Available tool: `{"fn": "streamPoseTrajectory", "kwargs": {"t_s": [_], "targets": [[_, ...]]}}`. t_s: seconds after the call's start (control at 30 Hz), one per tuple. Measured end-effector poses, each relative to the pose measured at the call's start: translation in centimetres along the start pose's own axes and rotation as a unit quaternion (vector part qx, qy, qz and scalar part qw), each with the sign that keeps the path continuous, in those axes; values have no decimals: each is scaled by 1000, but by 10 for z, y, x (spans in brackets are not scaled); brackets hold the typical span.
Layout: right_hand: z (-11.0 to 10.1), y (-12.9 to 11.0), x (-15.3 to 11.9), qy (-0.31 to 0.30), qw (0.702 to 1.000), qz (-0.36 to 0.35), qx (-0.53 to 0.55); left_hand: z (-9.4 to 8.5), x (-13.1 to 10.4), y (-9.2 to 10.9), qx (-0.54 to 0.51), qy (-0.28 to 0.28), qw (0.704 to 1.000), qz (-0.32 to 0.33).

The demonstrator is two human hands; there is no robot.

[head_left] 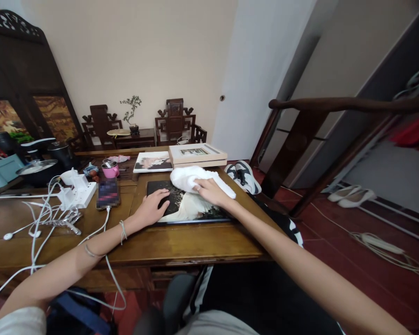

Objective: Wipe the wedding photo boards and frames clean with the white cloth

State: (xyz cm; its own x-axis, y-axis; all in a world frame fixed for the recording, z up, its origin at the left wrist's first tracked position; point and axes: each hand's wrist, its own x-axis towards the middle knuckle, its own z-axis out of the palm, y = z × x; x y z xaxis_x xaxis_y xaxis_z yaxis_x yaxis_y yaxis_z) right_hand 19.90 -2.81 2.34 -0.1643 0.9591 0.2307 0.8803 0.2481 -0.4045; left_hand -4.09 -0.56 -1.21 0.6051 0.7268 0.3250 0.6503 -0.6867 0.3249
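A flat photo panel [186,208], dark with a pale dress-like shape across it, lies on the wooden table [202,242] in front of me. My left hand [153,207] rests on its left side, fingers stretched out and holding nothing. On the panel's upper right, my right hand [211,190] presses on a bunched white towel [185,177], with its fingers curled into the fabric. The towel hides part of the panel's upper edge and reaches past its right side.
Behind the panel lie a smaller photo board [153,161] and a cream box [199,160]. To the left are a phone [108,193] on a cable, a power strip [85,193], tangled white cords and a pink cup [111,170]. A wooden chair [300,139] stands at right.
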Motion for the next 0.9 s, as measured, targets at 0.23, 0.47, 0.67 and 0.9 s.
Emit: {"fn": "streamPoseTrajectory", "kwargs": {"t_s": [0.23,0.47,0.67,0.9], "targets": [[-8,-20,-101,-34,997,-43,61,2,0,0,-8,-9,1000,-11],[-18,-11,-109,-49,996,-21,68,1,0,3,-7,-11,1000,-8],[-1,-5,-24,-8,999,16,-28,1,1,1,-56,32,998,-11],[27,-59,-24,-16,989,-129,-67,-9,9,1,-188,192,961,-59]]}}
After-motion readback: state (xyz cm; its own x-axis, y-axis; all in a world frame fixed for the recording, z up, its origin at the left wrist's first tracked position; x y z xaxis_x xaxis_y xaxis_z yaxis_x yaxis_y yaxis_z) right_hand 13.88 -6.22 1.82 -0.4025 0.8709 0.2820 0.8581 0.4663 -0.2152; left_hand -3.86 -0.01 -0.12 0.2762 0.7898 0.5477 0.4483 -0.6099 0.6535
